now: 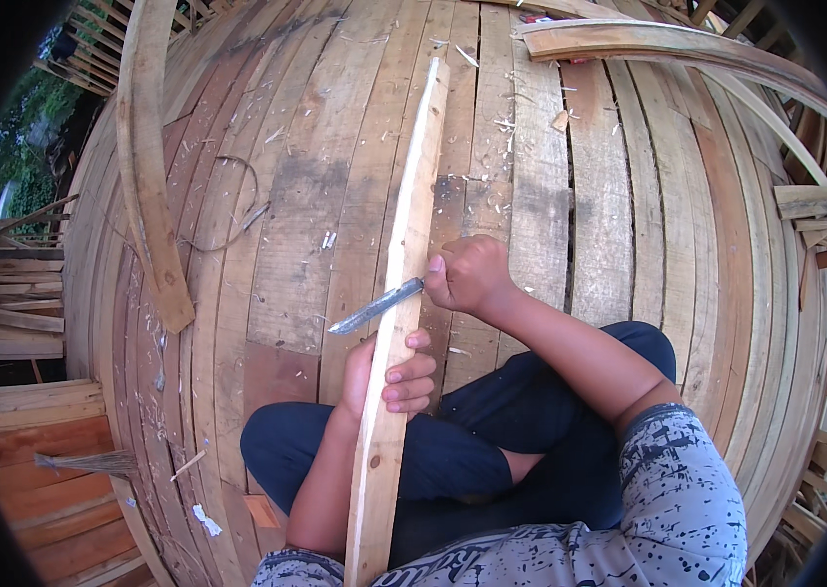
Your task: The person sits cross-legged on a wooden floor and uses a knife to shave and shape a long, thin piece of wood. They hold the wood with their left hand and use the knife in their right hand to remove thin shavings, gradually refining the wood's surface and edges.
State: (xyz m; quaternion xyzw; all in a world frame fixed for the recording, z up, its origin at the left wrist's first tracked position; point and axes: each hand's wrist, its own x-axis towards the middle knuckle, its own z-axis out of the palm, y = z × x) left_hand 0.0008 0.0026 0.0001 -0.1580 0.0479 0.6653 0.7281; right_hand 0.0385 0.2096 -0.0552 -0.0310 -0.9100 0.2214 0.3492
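Note:
A long, pale wooden plank (412, 235) runs from my lap out over the floor, with a freshly cut white strip along its left edge. My left hand (394, 380) is wrapped round the plank near my crossed legs, fingers curled over its right side. In my right hand (470, 276), closed in a fist just beyond the left one, is a knife (374, 307). Its grey blade lies across the plank's left edge, tip pointing left and toward me. The knife's handle is hidden inside my fist.
Wood shavings (506, 125) are scattered on the plank floor (286, 254). A curved beam (151, 196) lies at the left, another beam (668, 49) at the far right. A thin cord (247, 166) loops on the floor. A bundle of thin sticks (86, 463) rests at the lower left.

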